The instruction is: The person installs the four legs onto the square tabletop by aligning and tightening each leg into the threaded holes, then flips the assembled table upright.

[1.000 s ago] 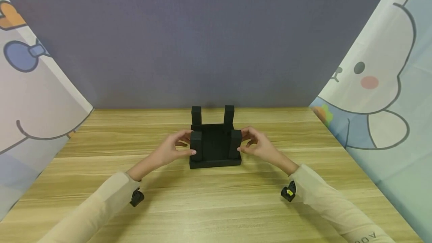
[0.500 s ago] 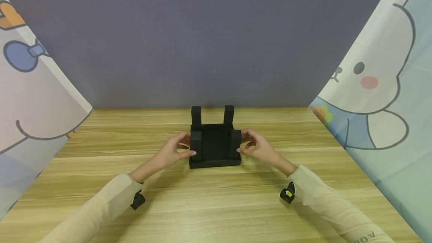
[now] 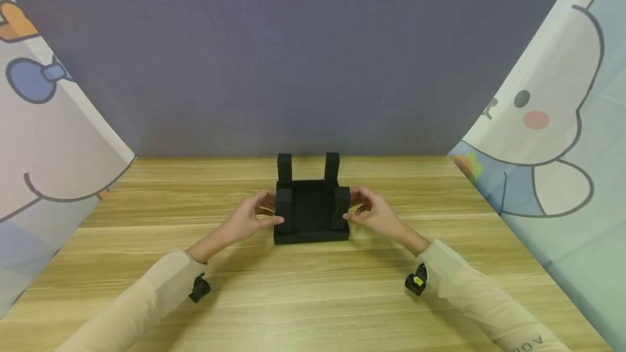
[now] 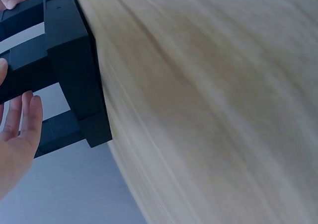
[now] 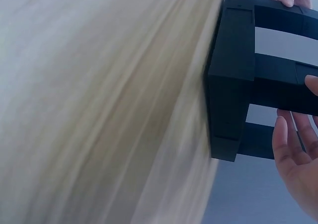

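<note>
A shallow black square tray stands on the wooden table, with a thick black post rising at each corner. My left hand holds the front left post, its thumb on the near side and its fingers behind. At the front right post, my right hand grips the same way. The left wrist view has the thumb at the picture's edge on the post. In the right wrist view, the thumb touches the post and the other fingers curve behind it.
Two rear posts stand near the grey back wall. Wood-grained tabletop spreads in front and to both sides. Cartoon-printed curtains flank the table. A small black device hangs at each wrist.
Both forearms shift very slightly. The hands keep their holds on the front posts, and the tray stays in place.
</note>
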`<state>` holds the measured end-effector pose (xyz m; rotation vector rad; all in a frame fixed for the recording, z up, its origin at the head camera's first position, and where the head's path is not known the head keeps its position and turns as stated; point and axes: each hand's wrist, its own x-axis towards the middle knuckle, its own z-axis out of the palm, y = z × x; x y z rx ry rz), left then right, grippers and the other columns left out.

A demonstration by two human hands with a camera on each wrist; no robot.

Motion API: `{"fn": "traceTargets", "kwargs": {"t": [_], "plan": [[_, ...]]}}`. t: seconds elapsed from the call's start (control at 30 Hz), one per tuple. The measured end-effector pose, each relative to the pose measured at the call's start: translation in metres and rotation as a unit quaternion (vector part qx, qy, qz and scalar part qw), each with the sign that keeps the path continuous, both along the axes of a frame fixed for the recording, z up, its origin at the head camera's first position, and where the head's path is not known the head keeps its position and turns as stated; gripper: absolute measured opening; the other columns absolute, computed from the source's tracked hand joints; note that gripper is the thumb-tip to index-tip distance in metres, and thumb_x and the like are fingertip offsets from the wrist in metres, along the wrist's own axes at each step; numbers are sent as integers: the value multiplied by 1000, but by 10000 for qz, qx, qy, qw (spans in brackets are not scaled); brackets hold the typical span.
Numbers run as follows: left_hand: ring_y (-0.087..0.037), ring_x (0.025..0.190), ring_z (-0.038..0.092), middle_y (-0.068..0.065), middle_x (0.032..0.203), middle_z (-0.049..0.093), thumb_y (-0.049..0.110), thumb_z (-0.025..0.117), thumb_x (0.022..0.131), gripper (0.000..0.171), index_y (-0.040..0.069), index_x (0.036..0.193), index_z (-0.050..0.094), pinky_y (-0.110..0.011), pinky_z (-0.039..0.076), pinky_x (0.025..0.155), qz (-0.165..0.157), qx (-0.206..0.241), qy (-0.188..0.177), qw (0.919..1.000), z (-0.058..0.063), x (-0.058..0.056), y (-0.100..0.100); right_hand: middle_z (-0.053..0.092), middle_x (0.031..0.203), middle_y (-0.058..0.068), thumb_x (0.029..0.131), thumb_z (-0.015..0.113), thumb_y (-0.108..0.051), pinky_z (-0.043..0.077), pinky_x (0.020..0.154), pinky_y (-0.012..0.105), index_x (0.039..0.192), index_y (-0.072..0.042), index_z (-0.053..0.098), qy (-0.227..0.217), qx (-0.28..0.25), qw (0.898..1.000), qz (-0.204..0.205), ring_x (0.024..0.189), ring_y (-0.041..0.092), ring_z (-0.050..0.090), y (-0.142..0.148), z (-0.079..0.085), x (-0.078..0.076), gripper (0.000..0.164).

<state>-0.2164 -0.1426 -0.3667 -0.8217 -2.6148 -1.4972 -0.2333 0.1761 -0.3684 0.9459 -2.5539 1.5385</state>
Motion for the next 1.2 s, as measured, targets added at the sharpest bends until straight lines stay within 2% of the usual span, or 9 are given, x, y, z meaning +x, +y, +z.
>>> {"fn": "traceTargets", "kwargs": {"t": [0.2, 0.33, 0.63, 0.8, 0.97, 1.2], "plan": [[-25, 95, 58, -14, 103, 58, 14, 71, 79, 44, 1, 115, 50, -36, 51, 80, 116, 209, -255, 9994, 6, -2, 0, 62, 101, 17, 79, 70, -5, 51, 72, 31, 113, -1, 54, 24, -260, 9997, -42, 91, 23, 61, 0, 7, 0, 38], [-24, 94, 58, -15, 107, 58, 14, 71, 80, 45, 1, 117, 49, -34, 51, 81, 137, 324, -224, 9991, 11, -3, 0, 62, 101, 18, 79, 69, -2, 52, 73, 29, 115, 0, 55, 34, -467, 9989, -77, 90, 17, 62, -1, 11, -1, 38], [-22, 96, 59, -14, 112, 57, 15, 68, 83, 49, 5, 124, 45, -33, 51, 82, 156, 545, -289, 9980, 19, -6, -1, 60, 104, 18, 83, 65, -6, 51, 78, 33, 119, -1, 54, -248, -697, 9969, -278, 92, 18, 60, -2, 19, -2, 38], [-24, 98, 58, -14, 113, 58, 16, 67, 84, 48, 7, 126, 45, -34, 51, 82, 108, 684, -366, 9969, 24, -6, -1, 60, 105, 18, 84, 65, -8, 51, 78, 29, 121, -1, 53, -303, -841, 9953, -365, 91, 16, 60, -3, 22, -4, 39], [-25, 101, 57, -14, 115, 56, 15, 65, 86, 49, 7, 129, 43, -38, 49, 86, 131, 907, -503, 9945, 28, -6, 1, 60, 104, 15, 85, 65, -10, 50, 77, 24, 122, -2, 52, -378, -949, 9938, -450, 91, 16, 59, -4, 25, -5, 40], [-31, 104, 56, -17, 116, 55, 15, 61, 88, 50, 7, 133, 40, -27, 50, 83, 193, 1116, -417, 9927, 30, -8, 4, 60, 100, 2, 85, 65, -12, 52, 75, 27, 123, -1, 52, -739, -1322, 9866, -599, 87, 13, 59, -8, 31, -7, 42]]}}
